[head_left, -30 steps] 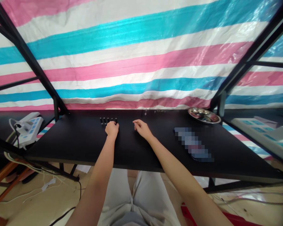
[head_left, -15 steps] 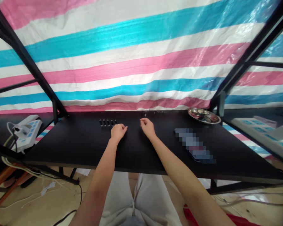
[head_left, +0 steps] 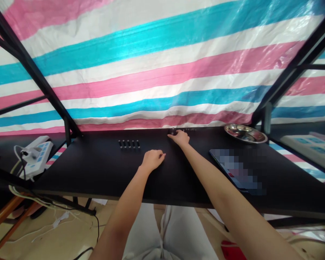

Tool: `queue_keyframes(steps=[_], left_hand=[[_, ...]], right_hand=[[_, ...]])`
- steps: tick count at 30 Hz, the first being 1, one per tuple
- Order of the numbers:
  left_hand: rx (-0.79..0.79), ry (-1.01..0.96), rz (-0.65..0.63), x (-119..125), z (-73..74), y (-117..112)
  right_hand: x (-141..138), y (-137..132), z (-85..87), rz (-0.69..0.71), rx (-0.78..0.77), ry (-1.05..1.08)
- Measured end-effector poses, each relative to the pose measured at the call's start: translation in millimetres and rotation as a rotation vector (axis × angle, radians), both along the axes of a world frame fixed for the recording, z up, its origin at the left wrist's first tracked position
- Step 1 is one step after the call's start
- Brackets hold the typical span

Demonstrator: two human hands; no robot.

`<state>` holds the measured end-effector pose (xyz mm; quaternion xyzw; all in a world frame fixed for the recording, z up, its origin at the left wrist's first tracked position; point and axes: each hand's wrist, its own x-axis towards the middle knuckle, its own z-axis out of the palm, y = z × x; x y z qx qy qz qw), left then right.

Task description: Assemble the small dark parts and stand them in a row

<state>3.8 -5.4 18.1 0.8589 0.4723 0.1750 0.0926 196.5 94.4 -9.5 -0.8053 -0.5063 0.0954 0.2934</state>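
My right hand [head_left: 180, 138] reaches to the far edge of the black table. Its thumb and forefinger are apart, on either side of a small cylinder [head_left: 173, 130] with a shiny tip; I cannot tell if they touch it. Nearer to me, my left hand [head_left: 153, 160] rests low over the table with its fingers curled in. Whatever it may hold is hidden. To its left stands a row of several small black cylinders [head_left: 128, 144] with light-coloured tops. Tiny shiny pieces [head_left: 190, 129] lie in a line just beyond my right hand, too small to name.
A round shiny metal plate with dividers [head_left: 245, 133] sits at the back right of the black table [head_left: 92, 169]. A blurred-out flat object [head_left: 237, 171] lies right of my right forearm. Striped plastic sheeting [head_left: 157, 72] hangs behind. Power strips [head_left: 39, 159] stand at the left.
My left hand has moved right and nearer to me, away from the black cylinders. My right hand has gone forward to the small cylinder, its thumb and forefinger now parted. The view has shifted slightly.
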Motion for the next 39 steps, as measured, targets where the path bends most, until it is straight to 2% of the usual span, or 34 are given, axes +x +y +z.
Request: queue_keyframes(steps=[7,12,16,20,24,27,30,33,36,39], left_hand=[[0.028,-0.003,-0.011,-1.2,-4.1,4.8],[0.030,-0.003,0.008,-1.2,-3.3,5.3],[0.017,-0.049,0.110,-0.6,-1.5,3.3],[0.071,-0.198,0.209,-2.1,-0.5,2.8],[0.116,-0.251,0.184,-4.2,-0.8,2.6],[0.131,-0.247,0.125,-4.2,-2.0,0.9],[0.147,-0.253,0.107,-3.3,-4.0,-0.5],[0.155,-0.302,0.141,-2.8,-6.6,0.5],[0.162,-0.407,0.175,-2.5,-8.5,3.5],[0.191,-0.553,0.198,-2.3,-8.3,5.9]], right_hand=[[-12.1,15.3,-0.5,0.042,-0.055,-0.011],[-27.1,12.1,-5.8,0.091,0.019,-0.055],[-37.6,-0.8,-5.4,0.233,0.141,-0.072],[-46.5,-25.5,-2.6,0.385,0.295,-0.004],[-50.2,-55.0,-2.2,0.511,0.345,0.061],[-49.1,-71.0,-3.1,0.596,0.375,-0.020],[-46.9,-78.2,-4.3,0.639,0.379,-0.109],[-46.1,-79.7,-5.4,0.673,0.386,-0.101],[-46.2,-79.4,-5.9,0.683,0.399,0.002],[-45.5,-79.6,-6.1,0.635,0.410,0.141]])
